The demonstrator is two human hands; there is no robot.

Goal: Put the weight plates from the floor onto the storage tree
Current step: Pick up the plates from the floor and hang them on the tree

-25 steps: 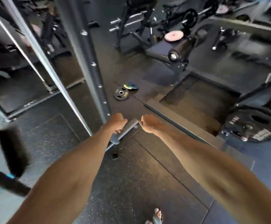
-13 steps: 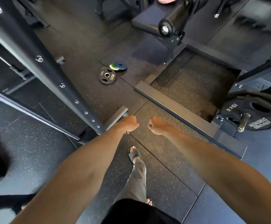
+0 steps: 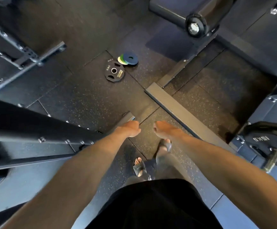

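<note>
two empty hands in the head view: left hand (image 3: 129, 129) and right hand (image 3: 165, 130) are reaching forward with fingers curled in, gripping nothing. the black 5kg plate (image 3: 114, 72) is lying flat on the rubber floor (image 3: 84, 100) well ahead, just beside a stack of small coloured plates (image 3: 128, 59). judging this as the approach step. next move is needing a crouch, opened fingers and a grip through the plate's slots.

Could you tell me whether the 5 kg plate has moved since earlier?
No; the 5 kg plate still lies just below-left of the small coloured plates.
</note>
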